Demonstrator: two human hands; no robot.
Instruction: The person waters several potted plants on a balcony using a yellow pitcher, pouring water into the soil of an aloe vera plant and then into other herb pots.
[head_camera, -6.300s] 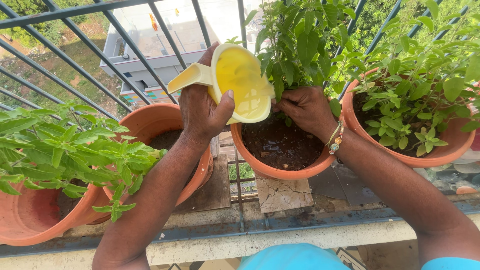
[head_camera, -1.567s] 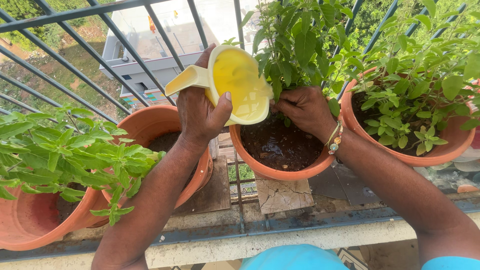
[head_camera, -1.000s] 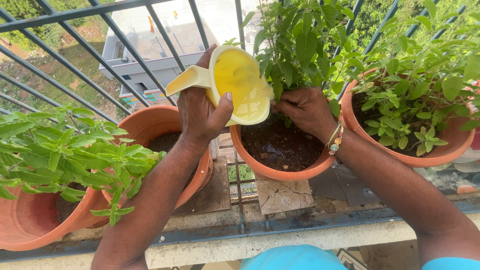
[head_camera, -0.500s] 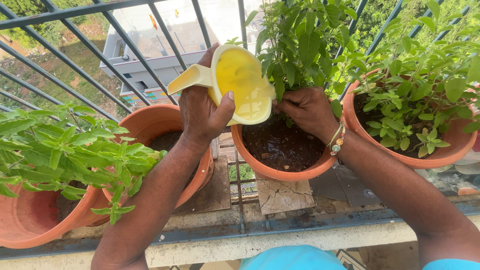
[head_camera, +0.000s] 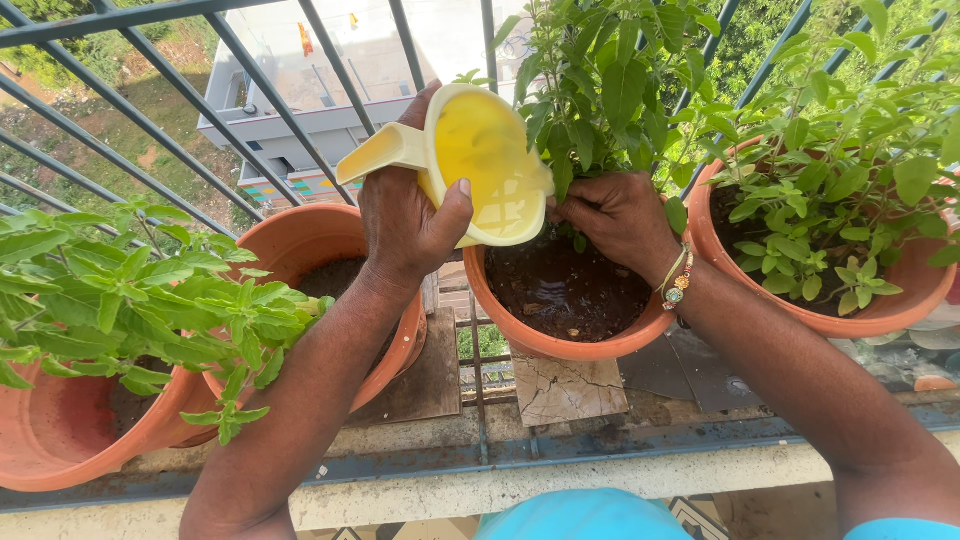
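Yellow plastic jug (head_camera: 482, 165) tipped steeply w/ mouth over middle terracotta pot (head_camera: 570, 345), dark wet soil inside.

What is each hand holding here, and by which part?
Left hand grips the yellow plastic jug by its body, not its handle. Right hand rests at the plant's base in the middle pot.

Leafy stems (head_camera: 610, 80) are crowding the middle pot (head_camera: 560, 345) from twelve o'clock, and the tilted yellow jug (head_camera: 480, 165) is blocking its ten o'clock side. Bare soil (head_camera: 570, 295) is lying open toward six o'clock. Railing bars (head_camera: 330, 60) are closing off the far side, and neighbouring pots (head_camera: 330, 240) are flanking at three and nine o'clock.
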